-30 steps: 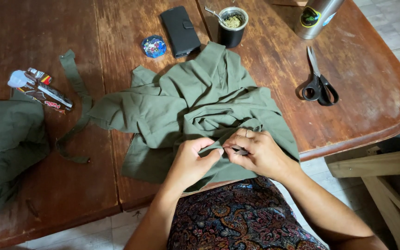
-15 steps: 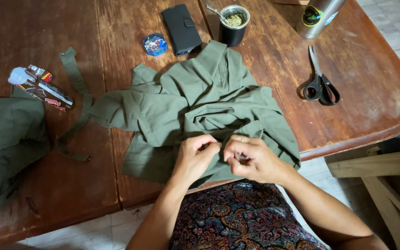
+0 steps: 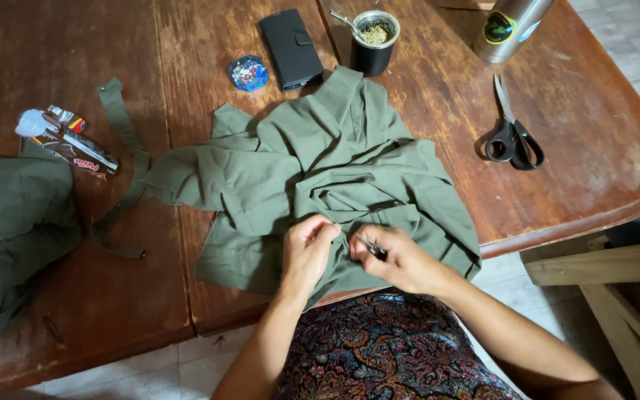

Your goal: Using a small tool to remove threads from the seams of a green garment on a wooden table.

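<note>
Both forearms angled in, wrists nearly meeting. Left hand [image 3: 307,250] curled, fingertips pinched. Right hand [image 3: 401,261] closed, fingers pinching tight.

Evenly lit, soft and rather dim — no hard-edged shadows anywhere. Brightest up and to the right of the right hand [image 3: 401,261], with a pale sheen across the worn table [image 3: 594,148] and a dull glint on the metal flask [image 3: 511,26]. Darker far to the left of the left hand [image 3: 307,252], the wood going deep brown. Faint soft shadow beneath the scissors [image 3: 511,133] and in the folds of the green cloth [image 3: 320,163]. Sharp through the middle — slight softness at both hands, mild bending of straight lines toward the corners.
</note>
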